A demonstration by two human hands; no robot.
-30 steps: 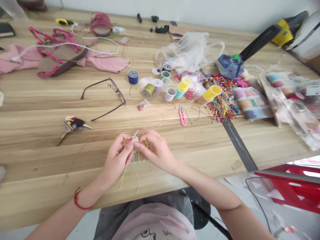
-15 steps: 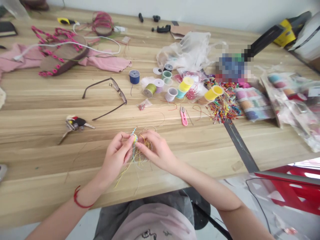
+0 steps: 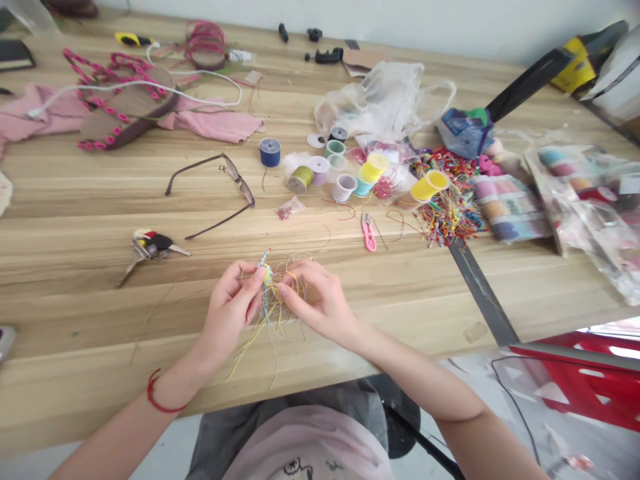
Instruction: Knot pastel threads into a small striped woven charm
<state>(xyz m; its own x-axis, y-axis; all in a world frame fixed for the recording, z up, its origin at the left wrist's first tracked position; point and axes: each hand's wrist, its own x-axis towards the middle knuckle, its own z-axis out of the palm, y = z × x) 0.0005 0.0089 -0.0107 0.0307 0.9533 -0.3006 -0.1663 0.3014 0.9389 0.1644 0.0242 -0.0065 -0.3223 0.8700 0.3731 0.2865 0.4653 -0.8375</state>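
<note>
In the head view, the left hand (image 3: 230, 297) covers part of a small knotted piece of blue, white and yellow cord (image 3: 268, 275), so its full outline cannot be made out. Its loose yellow, pale and light-blue strands (image 3: 273, 308) tangle between the hands and are too fine to follow singly. A pale grey, rounded object (image 3: 5, 343) is cut off by the left edge, and the contents of the crumpled white plastic bag (image 3: 380, 100) are hard to tell.

The surface is a pale wood-grain tabletop (image 3: 410, 293) with a dark grey strip (image 3: 483, 293) running across its right part, against a white wall (image 3: 450, 27). Past the hands lie dark-framed eyeglasses (image 3: 246, 192), a bunch of keys (image 3: 159, 243), pink-handled metal snips (image 3: 369, 237) and a blue thread spool (image 3: 270, 153) near several others. A red plastic object with cut-out openings (image 3: 590, 380) stands beyond the table's near edge, at lower right.

The knotted piece is over the near middle of the table, pinched between the left thumb and fingers. Its long axis runs away from the person: the thin tip points forward and slightly right, while the strands trail back toward the body. The right hand (image 3: 320, 297) is just beside it among the strands, thumb and forefinger narrowly spaced; whether they grip a strand cannot be told.
</note>
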